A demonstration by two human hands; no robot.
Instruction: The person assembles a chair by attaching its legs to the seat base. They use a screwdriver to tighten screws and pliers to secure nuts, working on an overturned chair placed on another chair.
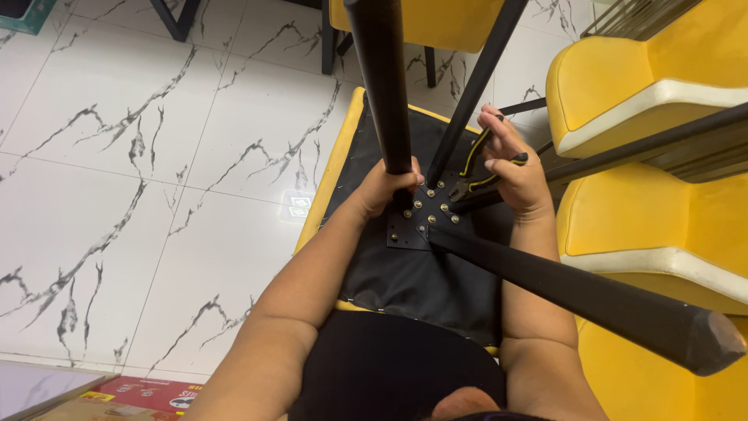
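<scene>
White marble-look floor tiles [117, 156] with grey veins filled the left of the scene, and an upturned yellow chair [331, 168] lay on them near the middle, its black fabric underside [421, 284] facing up. At the centre of that underside sat a black metal mounting plate [417, 226] dotted with brass-coloured bolts, and four black legs spread out from it (one came close to the camera, its blunt tip at the near right). The left hand [386, 189] was clenched around the base of the upright leg [383, 86] just above the plate. The right hand [514, 175] grasped black-and-yellow pliers [479, 168], the nose down among the bolts; which bolt it touched was hard to make out. More yellow chairs [623, 86] with white trim stood stacked at the right, cut off by the frame. A red printed carton [148, 394] lay at the near left edge, only partly seen.
</scene>
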